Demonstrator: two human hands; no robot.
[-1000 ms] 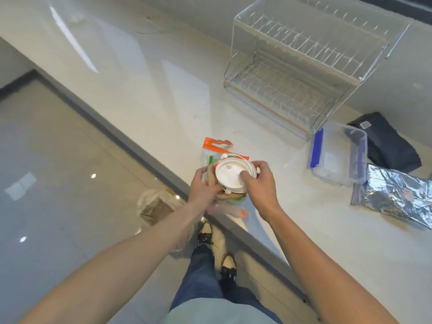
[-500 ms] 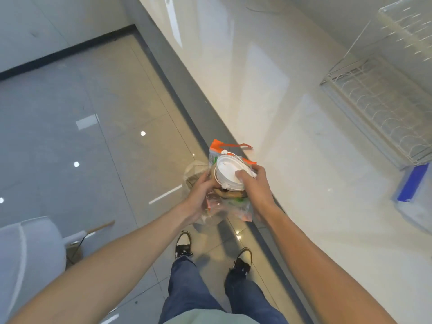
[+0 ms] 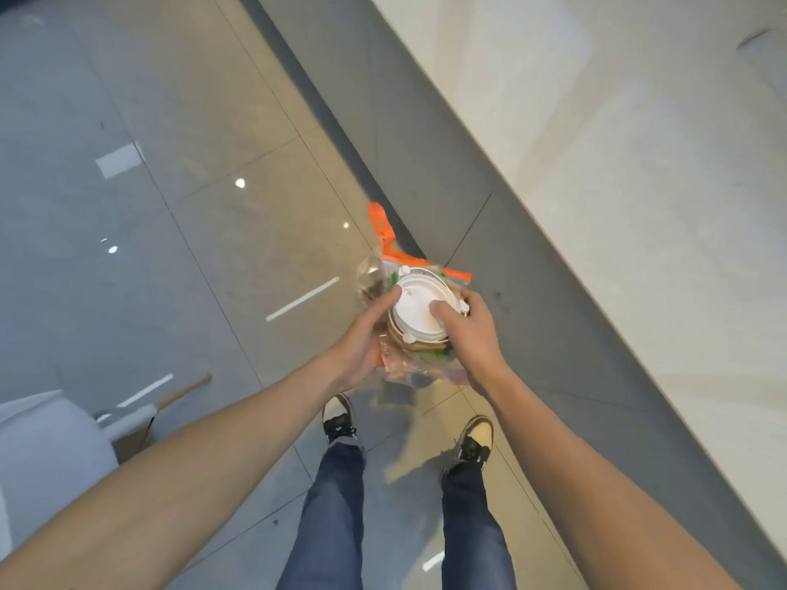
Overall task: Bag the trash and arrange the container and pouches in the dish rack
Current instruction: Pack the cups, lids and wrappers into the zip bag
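Both hands hold a bundle of trash over the floor, just off the counter's edge. On top is a white round plastic lid on a brown paper cup or bowl. Beneath lies a clear wrapper with orange strips. My left hand grips the bundle's left side, thumb on the lid's rim. My right hand grips the right side, thumb pressed on the lid. A clear trash bag shows just beyond the bundle, mostly hidden. The dish rack, container and pouches are out of view.
The pale counter runs diagonally across the upper right, with a grey cabinet front below it. My legs and shoes stand on the glossy tiled floor. A white chair stands at the lower left.
My view has swung left and down, away from the counter and rack. Both hands have carried the trash bundle off the counter's edge and over the floor.
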